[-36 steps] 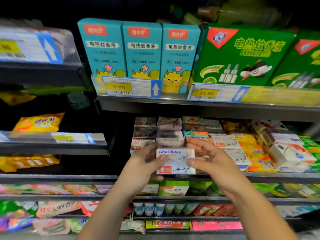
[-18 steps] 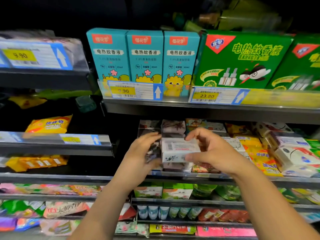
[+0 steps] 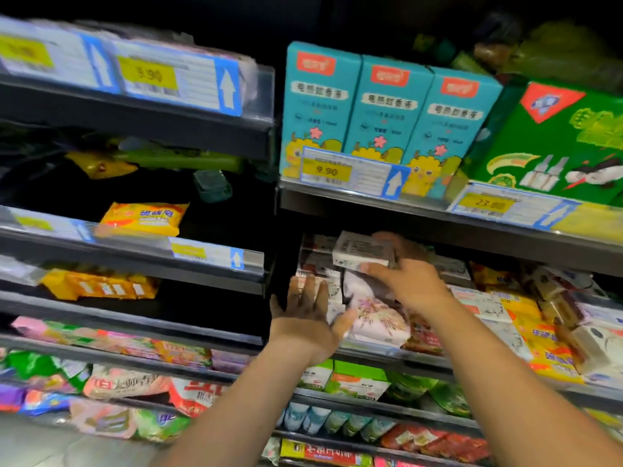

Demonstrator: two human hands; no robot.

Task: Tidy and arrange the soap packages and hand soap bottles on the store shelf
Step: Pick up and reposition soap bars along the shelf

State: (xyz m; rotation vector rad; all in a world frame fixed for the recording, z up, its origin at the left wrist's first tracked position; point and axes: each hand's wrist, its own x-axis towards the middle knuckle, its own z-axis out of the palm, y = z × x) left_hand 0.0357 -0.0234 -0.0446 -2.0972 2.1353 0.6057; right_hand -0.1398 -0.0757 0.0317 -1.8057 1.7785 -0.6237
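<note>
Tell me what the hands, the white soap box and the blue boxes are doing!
white soap box, held up over the stacked soaps, barcode side showing.
right hand, grips the white soap box.
left hand, open, fingers spread, holding nothing.
blue boxes, upright, side by side.

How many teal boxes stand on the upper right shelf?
3, side by side behind the 9.90 price tag: left box, middle box, right box. Others may be hidden behind.
</note>
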